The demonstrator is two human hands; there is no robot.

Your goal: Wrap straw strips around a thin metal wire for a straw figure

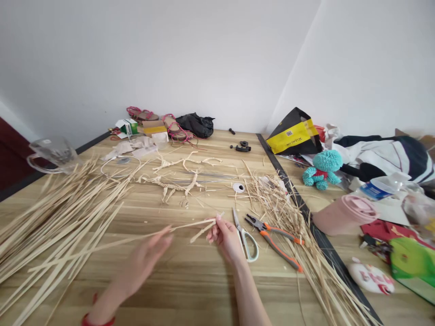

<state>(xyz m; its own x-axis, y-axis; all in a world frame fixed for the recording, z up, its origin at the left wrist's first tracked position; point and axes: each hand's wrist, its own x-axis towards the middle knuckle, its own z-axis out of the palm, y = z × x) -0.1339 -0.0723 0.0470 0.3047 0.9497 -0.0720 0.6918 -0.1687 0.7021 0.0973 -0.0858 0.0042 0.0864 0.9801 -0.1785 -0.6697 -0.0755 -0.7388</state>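
Observation:
My right hand (224, 233) pinches a short pale wrapped straw piece (203, 233) together with the end of a long flat straw strip (192, 224). The strip stretches left from there to my left hand (149, 253), which is blurred, with thumb and fingertips closed around it. Past that hand the strip runs on over the loose straw. Beside my right hand lie white-handled scissors (250, 246) and orange-grey pliers (280, 246). Farther back rest several branching figures of wrapped straw (176, 185), near a small white spool (238, 187).
Long straw strips (68, 217) spread over the left side, below a glass mug (54, 154). A heap of straw scraps (278, 203) lies right of the pliers. Sandals (175, 127) and a black bag (195, 124) stand at the back; a turquoise figure (322, 170) and pink roll (345, 215) at right.

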